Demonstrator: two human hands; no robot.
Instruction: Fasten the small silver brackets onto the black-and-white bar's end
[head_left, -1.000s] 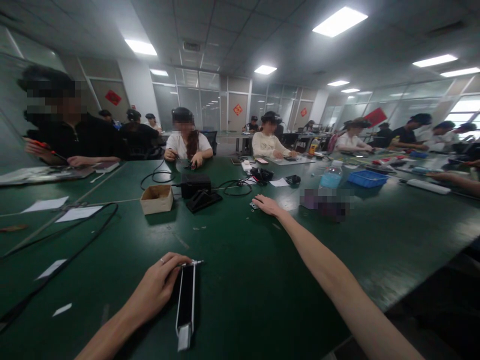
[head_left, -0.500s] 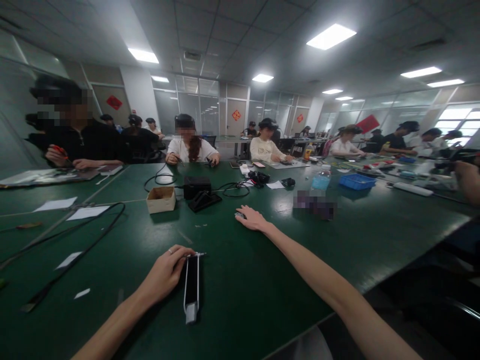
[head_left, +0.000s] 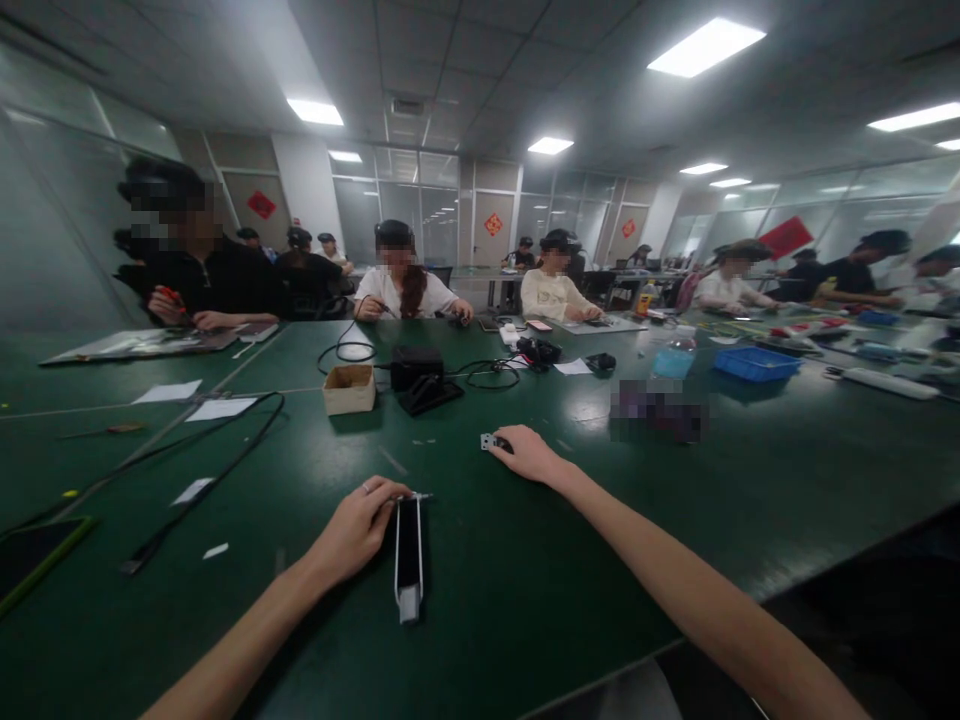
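My left hand reaches to the far end of a long, narrow, white-edged piece with a black middle, its fingers closed on that end. The piece lies on the green table, with a pale block at its near end and a thin metal bit sticking out at the far end. Farther forward and to the right, my right hand is closed on a small metal plate with holes. Part of the plate is hidden under its fingers.
Ahead stand an open cardboard box, a black device with cables, and a blue tray. A bottle with blue liquid is at the right. Paper and a black cable lie left. People sit across the table.
The view has turned left a little. My right hand's fingers have drawn in around the metal plate, and more of the plate shows. My left hand stays at the long piece.
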